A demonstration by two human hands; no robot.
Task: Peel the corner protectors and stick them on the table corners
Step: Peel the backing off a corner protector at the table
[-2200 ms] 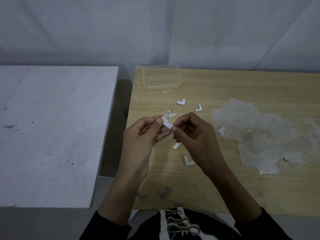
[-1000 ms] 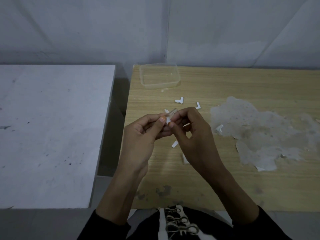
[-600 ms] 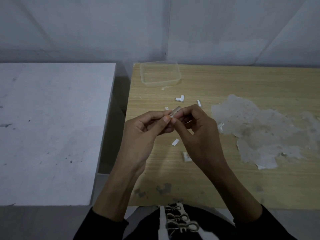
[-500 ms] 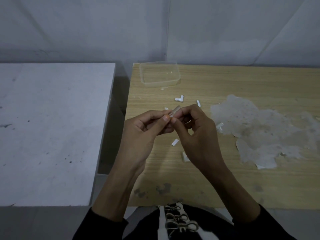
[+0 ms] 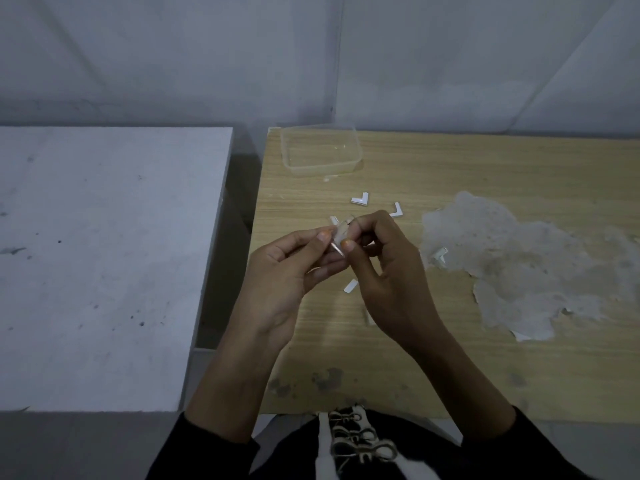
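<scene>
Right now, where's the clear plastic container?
In the head view, the clear plastic container sits at the wooden table's far left corner, beyond the L-shaped corner protector.

A bare, dim workroom: plain grey walls (image 5: 173, 46), a worn wooden counter (image 5: 485, 168) with peeled veneer (image 5: 519, 268), a scuffed white counter (image 5: 104, 237) beside it.

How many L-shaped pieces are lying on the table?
4: two L-pieces near the box, one on the grey patch, one half hidden by the right hand; more may hide.
</scene>
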